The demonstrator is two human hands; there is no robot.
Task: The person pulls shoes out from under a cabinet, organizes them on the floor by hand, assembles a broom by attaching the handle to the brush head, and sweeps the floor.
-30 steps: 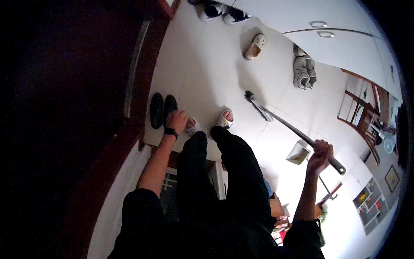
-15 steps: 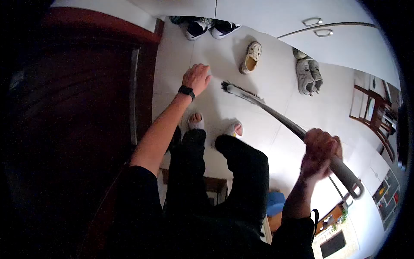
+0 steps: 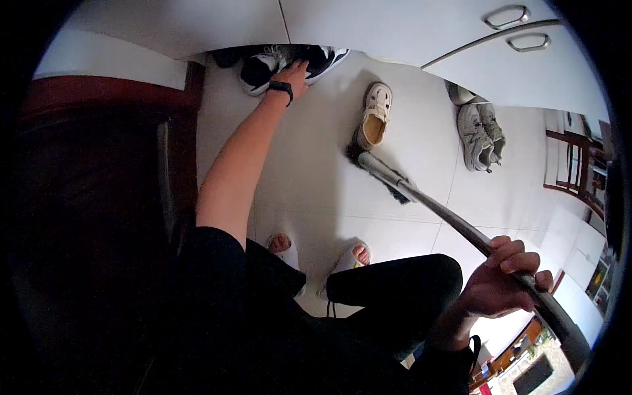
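My left hand (image 3: 293,79), with a black band on its wrist, reaches to the black and white sneakers (image 3: 259,71) under the cabinet's lower edge. Its fingers lie over the right-hand shoe of the pair, and whether they grip it is hidden. My right hand (image 3: 503,280) is wrapped round the grey handle of a broom (image 3: 454,220). The broom's dark bristles rest on the floor, close below the heel of a beige clog (image 3: 376,116).
Grey sneakers (image 3: 479,137) stand at the right by the white cabinet (image 3: 368,26). A dark red door (image 3: 99,171) fills the left side. A wooden chair (image 3: 575,164) is at the far right. My slippered feet are below the middle.
My left hand has moved from near the black shoes up to the sneakers at the cabinet. The broom head has shifted towards the beige clog, my right hand still round the handle. The view is closer to the cabinet.
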